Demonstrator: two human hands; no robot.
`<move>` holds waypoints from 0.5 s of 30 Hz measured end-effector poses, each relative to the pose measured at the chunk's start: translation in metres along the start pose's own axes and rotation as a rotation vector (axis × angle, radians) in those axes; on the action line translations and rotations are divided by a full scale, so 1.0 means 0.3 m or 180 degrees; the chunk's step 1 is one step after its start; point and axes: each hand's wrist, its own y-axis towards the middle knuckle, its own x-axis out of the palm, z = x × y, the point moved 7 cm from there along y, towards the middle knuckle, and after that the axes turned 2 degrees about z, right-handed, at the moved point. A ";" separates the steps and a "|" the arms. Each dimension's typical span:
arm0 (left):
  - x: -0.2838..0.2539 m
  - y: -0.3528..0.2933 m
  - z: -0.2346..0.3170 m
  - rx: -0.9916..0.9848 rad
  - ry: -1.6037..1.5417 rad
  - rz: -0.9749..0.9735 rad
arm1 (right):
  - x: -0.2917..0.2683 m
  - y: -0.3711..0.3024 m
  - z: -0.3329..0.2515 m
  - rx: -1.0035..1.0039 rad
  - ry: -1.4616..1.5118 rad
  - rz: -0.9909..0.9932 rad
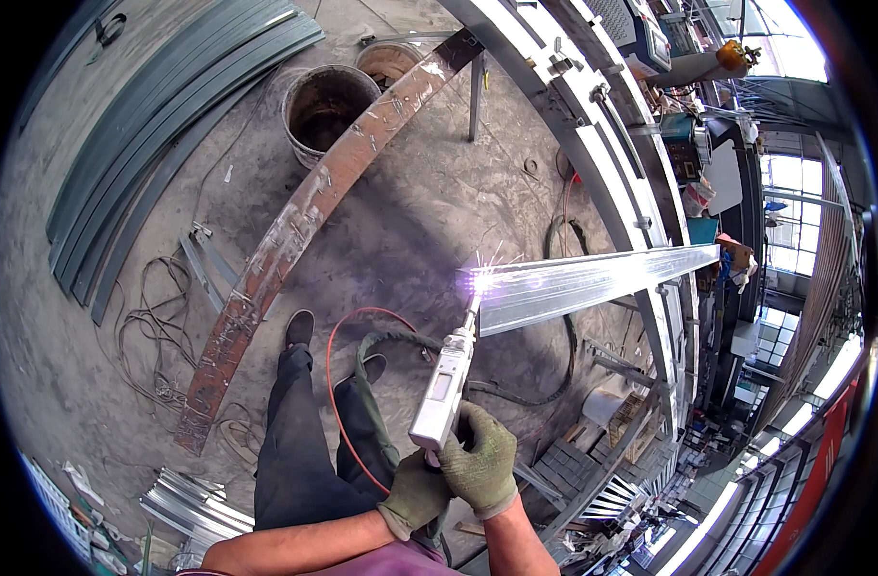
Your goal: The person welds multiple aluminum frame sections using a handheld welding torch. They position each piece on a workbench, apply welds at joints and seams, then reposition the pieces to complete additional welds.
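Welding at the near end of a bright metal profile, both gloved hands on the torch.

Far left on the concrete floor (93, 317): stacked grey strips (160, 134), loose wire, then a long rusty beam (295, 240) slanting past two buckets (328, 108). At centre, left hand (415, 494) closed low round the torch handle, right hand (479, 461) clamped just above it, grip firm on the handheld welding torch (444, 384). Nozzle tip at the end of the metal profile (592, 283), sparks and violet glare there; seam likely under way. Next, probably steady travel along the joint, tip kept close. Red hose (348, 331) and dark cable looping near the feet, possible snags. Rightward: curved metal frame (592, 144), cluttered workshop.
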 end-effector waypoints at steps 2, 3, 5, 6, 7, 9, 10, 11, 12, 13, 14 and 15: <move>0.001 0.001 -0.004 0.0016 0.0067 0.0001 | -0.002 -0.001 -0.005 0.0025 -0.0014 -0.0037; 0.002 0.001 -0.006 0.0015 0.0111 -0.0002 | -0.005 0.001 -0.012 0.0033 -0.0031 -0.0066; 0.001 -0.001 -0.005 0.0022 0.0189 -0.0008 | -0.007 0.000 -0.014 0.0043 -0.0039 -0.0094; 0.001 -0.003 -0.001 0.0030 0.0223 -0.0009 | -0.007 -0.001 -0.013 0.0045 -0.0031 -0.0093; 0.000 -0.005 0.002 0.0039 0.0257 -0.0010 | -0.007 -0.002 -0.011 0.0047 -0.0023 -0.0092; 0.006 -0.002 -0.009 0.0169 0.0310 -0.0008 | -0.008 -0.006 -0.007 0.0048 -0.0018 -0.0072; 0.010 -0.002 -0.015 0.0235 0.0336 -0.0006 | -0.009 -0.008 -0.005 0.0048 -0.0017 -0.0062; 0.009 -0.003 -0.015 0.0169 0.0352 -0.0019 | -0.008 -0.009 -0.006 0.0028 -0.0006 -0.0056; 0.007 -0.005 -0.016 0.0104 0.0369 -0.0032 | -0.009 -0.009 -0.008 0.0006 0.0004 -0.0050; 0.006 -0.008 -0.016 0.0041 0.0385 -0.0046 | -0.009 -0.010 -0.009 -0.0016 0.0013 -0.0043; 0.004 -0.010 -0.012 -0.0032 0.0290 -0.0031 | -0.009 -0.010 -0.005 -0.0017 0.0003 -0.0038; 0.003 -0.013 -0.007 -0.0104 0.0196 -0.0016 | -0.009 -0.011 0.000 -0.0018 -0.0008 -0.0033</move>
